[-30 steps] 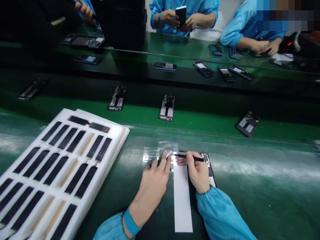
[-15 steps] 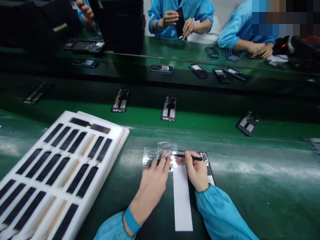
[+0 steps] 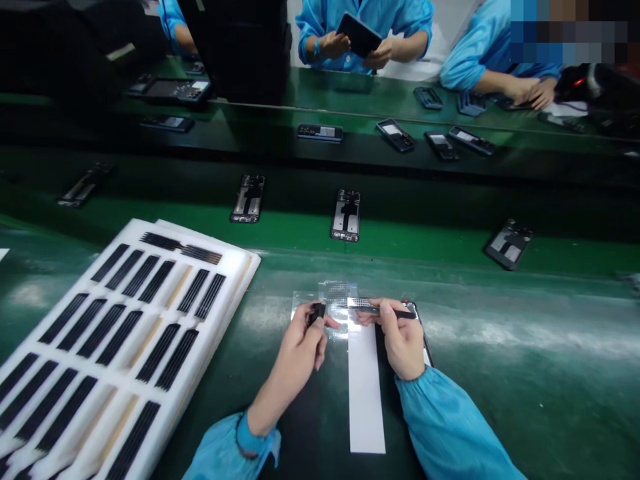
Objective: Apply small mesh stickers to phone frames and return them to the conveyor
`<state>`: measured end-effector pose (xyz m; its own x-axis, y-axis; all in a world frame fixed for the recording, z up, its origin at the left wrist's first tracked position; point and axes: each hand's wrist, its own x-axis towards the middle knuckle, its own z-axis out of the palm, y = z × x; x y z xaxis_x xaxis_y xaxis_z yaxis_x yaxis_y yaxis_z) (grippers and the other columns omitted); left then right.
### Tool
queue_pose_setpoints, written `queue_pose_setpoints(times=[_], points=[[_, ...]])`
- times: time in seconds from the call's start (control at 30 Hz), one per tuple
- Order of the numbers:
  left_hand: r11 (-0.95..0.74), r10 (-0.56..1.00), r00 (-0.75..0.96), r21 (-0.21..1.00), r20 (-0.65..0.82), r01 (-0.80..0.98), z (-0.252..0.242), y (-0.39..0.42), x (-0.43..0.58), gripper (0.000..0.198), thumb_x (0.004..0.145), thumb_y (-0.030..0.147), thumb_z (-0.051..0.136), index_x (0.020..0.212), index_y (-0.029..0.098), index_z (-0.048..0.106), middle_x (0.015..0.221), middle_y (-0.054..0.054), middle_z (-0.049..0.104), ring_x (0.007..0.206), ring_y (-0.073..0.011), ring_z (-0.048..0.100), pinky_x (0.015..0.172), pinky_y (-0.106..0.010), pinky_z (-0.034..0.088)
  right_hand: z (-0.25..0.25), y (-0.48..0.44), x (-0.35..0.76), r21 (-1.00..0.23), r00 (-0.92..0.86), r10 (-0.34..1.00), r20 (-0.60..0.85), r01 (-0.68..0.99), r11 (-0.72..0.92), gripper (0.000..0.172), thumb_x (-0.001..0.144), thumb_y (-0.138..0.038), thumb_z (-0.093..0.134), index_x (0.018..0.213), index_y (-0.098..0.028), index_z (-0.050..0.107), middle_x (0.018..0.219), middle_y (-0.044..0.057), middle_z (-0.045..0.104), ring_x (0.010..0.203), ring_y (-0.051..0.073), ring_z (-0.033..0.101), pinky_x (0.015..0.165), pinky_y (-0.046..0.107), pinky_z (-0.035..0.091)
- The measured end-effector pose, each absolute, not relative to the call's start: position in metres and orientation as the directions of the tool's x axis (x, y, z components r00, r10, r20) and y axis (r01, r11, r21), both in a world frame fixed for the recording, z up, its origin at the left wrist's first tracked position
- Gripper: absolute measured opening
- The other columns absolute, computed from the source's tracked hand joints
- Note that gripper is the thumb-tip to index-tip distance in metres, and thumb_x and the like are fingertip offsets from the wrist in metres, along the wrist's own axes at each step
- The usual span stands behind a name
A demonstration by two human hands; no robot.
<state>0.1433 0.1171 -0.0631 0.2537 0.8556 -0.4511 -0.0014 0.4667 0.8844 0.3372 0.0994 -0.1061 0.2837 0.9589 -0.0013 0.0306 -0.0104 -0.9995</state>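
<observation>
My left hand [image 3: 300, 347] is closed around a small black part [image 3: 317, 312], held between the thumb and fingers; its exact kind is not clear. In my right hand [image 3: 404, 343] is a pair of black tweezers [image 3: 400, 313], whose tips point left over the top of a long white strip [image 3: 367, 400]. Clear plastic sheets [image 3: 336, 291] with rows of small dots lie beneath and beyond the fingertips. Beside my right hand sits an open phone body [image 3: 414, 311], mostly hidden by the hand and sleeve.
At left, a white foam tray [image 3: 173, 287] bears rows of black strips. Ahead, phone bodies [image 3: 346, 217] lie spaced along a green belt [image 3: 295, 230]. More phones [image 3: 321, 132] rest on the ledge beyond. Across the bench, a person's hands [image 3: 334, 45] hold a dark panel.
My left hand has lifted off the plastic sheets, turned over and now shows the small black part. The tweezers remain in my right hand. Phones on the belt have shifted slightly right.
</observation>
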Motion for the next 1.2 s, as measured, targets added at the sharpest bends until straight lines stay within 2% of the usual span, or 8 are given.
queue_pose_setpoints(times=[0.03,0.1,0.23,0.4,1.0,1.2], points=[[0.529,0.816,0.312,0.846,-0.487,-0.064,-0.061,0.118,0.143,0.021,0.099,0.033,0.044,0.113,0.020,0.052,0.099,-0.008,0.067,0.058,-0.0119,0.051,0.049,-0.026,0.042,-0.107,0.098,0.338,-1.000,0.267,0.964,0.003,0.014,0.000,0.027,0.103,-0.042,0.049,0.102,-0.020,0.066,0.081,0.007,0.077,0.071,0.023,0.074,0.067,0.037,0.061],[0.614,0.746,0.426,0.777,-0.512,-0.141,-0.057,0.120,0.144,0.016,0.097,0.032,0.046,0.106,0.020,0.051,0.102,-0.009,0.065,0.054,-0.0083,0.044,0.045,-0.023,0.035,-0.107,0.094,0.340,-1.000,0.218,0.976,0.007,-0.012,0.010,0.026,0.103,-0.041,0.050,0.103,-0.021,0.067,0.082,0.007,0.077,0.072,0.024,0.074,0.066,0.037,0.060],[0.708,0.663,0.556,0.661,-0.501,-0.248,-0.054,0.121,0.145,0.013,0.095,0.028,0.053,0.103,0.019,0.051,0.101,-0.009,0.064,0.057,-0.0071,0.043,0.045,-0.021,0.033,-0.103,0.089,0.339,-1.000,0.131,0.991,0.008,-0.026,0.011,0.025,0.102,-0.038,0.053,0.103,-0.020,0.070,0.084,0.007,0.077,0.072,0.023,0.074,0.065,0.035,0.059],[0.740,0.631,0.621,0.602,-0.465,-0.302,-0.057,0.120,0.145,0.012,0.095,0.027,0.056,0.104,0.018,0.054,0.102,-0.009,0.063,0.059,-0.0073,0.044,0.046,-0.021,0.034,-0.095,0.088,0.337,-1.000,0.104,0.995,0.012,-0.002,0.013,0.025,0.102,-0.036,0.052,0.100,-0.021,0.072,0.083,0.006,0.077,0.073,0.022,0.074,0.068,0.034,0.060],[0.734,0.613,0.653,0.626,-0.444,-0.263,-0.057,0.120,0.143,0.015,0.099,0.028,0.051,0.106,0.016,0.057,0.100,-0.009,0.063,0.059,-0.0075,0.044,0.048,-0.022,0.037,-0.089,0.087,0.338,-0.986,0.085,0.993,0.083,0.154,0.070,0.028,0.102,-0.037,0.052,0.097,-0.020,0.073,0.084,0.007,0.076,0.073,0.022,0.073,0.068,0.033,0.061],[0.705,0.626,0.632,0.679,-0.457,-0.207,-0.055,0.121,0.144,0.026,0.100,0.031,0.046,0.117,0.015,0.056,0.101,-0.012,0.063,0.060,-0.0084,0.043,0.050,-0.024,0.039,-0.083,0.085,0.337,-0.972,0.061,0.990,0.130,0.204,0.115,0.027,0.102,-0.038,0.052,0.097,-0.022,0.073,0.086,0.008,0.077,0.070,0.021,0.073,0.065,0.033,0.061]])
